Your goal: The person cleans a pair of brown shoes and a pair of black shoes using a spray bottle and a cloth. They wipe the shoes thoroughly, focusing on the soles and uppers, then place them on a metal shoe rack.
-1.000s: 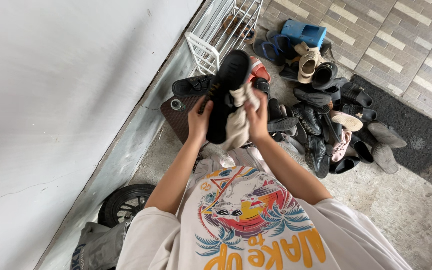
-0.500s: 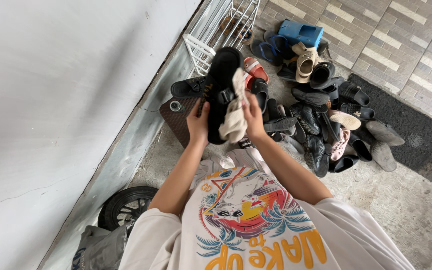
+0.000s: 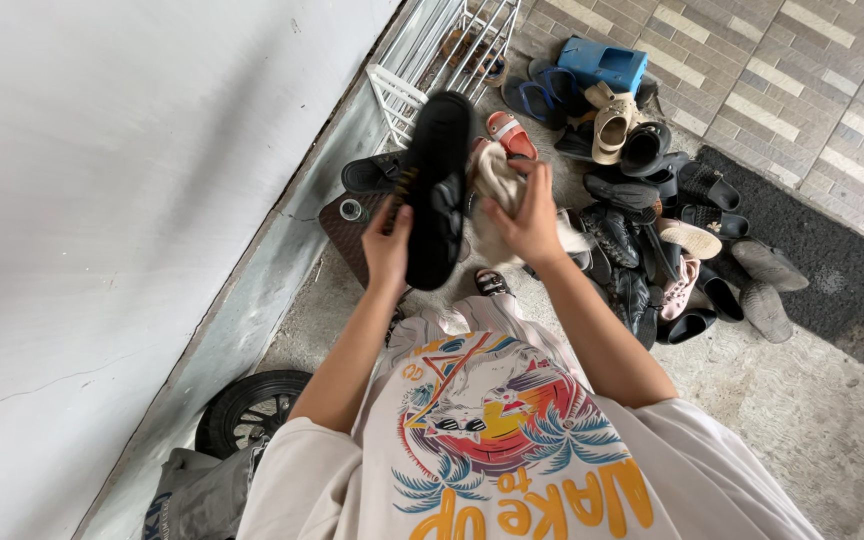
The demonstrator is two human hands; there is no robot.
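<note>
While left hand (image 3: 387,245) grips black sandal (image 3: 435,200) | right hand (image 3: 524,215) clutches cloth (image 3: 497,180) | wall (image 3: 132,200) close left

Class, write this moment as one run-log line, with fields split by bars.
left hand: holds black sandal upright | right hand: presses pale cloth beside it | behind: shoe pile, white wire rack

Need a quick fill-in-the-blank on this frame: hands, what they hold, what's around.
1. The left hand holds a ____ sandal.
2. The right hand presses a pale ____ against it.
3. A white wire ____ stands by the wall.
4. The pile of shoes lies to the person's ____.

Missing words: black; cloth; rack; right
</note>
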